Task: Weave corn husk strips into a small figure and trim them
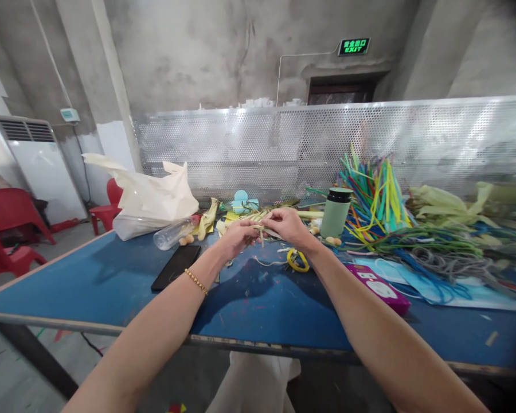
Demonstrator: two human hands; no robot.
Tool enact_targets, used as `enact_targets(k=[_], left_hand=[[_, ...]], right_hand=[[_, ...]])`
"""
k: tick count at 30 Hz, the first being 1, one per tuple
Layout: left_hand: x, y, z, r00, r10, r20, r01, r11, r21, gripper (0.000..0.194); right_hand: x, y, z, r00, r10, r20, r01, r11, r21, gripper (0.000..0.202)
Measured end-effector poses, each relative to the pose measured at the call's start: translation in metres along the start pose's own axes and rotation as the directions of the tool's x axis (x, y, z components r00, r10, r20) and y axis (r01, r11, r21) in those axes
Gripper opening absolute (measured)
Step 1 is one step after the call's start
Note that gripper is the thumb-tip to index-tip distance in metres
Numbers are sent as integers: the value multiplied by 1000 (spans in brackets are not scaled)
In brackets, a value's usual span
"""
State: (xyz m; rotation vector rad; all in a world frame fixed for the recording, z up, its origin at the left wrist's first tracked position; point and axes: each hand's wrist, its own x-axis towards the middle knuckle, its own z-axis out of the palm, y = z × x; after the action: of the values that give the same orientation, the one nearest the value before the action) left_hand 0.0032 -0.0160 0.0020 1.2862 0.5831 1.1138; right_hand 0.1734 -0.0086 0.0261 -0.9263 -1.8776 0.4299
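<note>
Near the back of the blue table (124, 292), my left hand (237, 236) and my right hand (287, 225) meet over pale green plant strips (262, 234) that look like corn husk. Both hands pinch them, with the fingertips close together, and a short end hangs down between the hands. Longer pale strips spread out behind my fingers, partly hidden by them. A yellow ring of cord (297, 260) lies just below my right wrist, beside a thin white string (270, 263). To the left of my left forearm rests a black phone (176, 268).
At the left stand a white plastic bag (155, 198) and a clear bottle (167, 236) lying down. Rightward are a green flask (336, 213), colourful strips (380, 195), a purple box (380, 289), tangled cords (449, 258) and a blue mask (391, 269). A perforated metal panel (249, 143) backs the table.
</note>
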Motion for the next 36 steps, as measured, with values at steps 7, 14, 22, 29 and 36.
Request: enact_targets(k=[7,14,22,29,36], left_hand=[[4,-6,-1,995,82,-55,-77,994,84,11],[5,-12,-1,991,105,-80,-93,986,141,12],[3,-14,2,992,118,-47,-110,985,133,17],[0,-10,7,995,56,-88,-48,995,82,12],[1,-10,8,992,41,-120,-33,998,62,17]], right_hand=[[-2,-3,6,1000,12,7,-12,999,-38,26],[-8,-11,15,997,-58,44,62,994,-92,22],[-7,-10,17,998,-47,30,51,988,-143,23],[-8,-11,18,998,-66,8,66,980,-186,26],[-8,-13,19,998,-69,1,68,980,-187,29]])
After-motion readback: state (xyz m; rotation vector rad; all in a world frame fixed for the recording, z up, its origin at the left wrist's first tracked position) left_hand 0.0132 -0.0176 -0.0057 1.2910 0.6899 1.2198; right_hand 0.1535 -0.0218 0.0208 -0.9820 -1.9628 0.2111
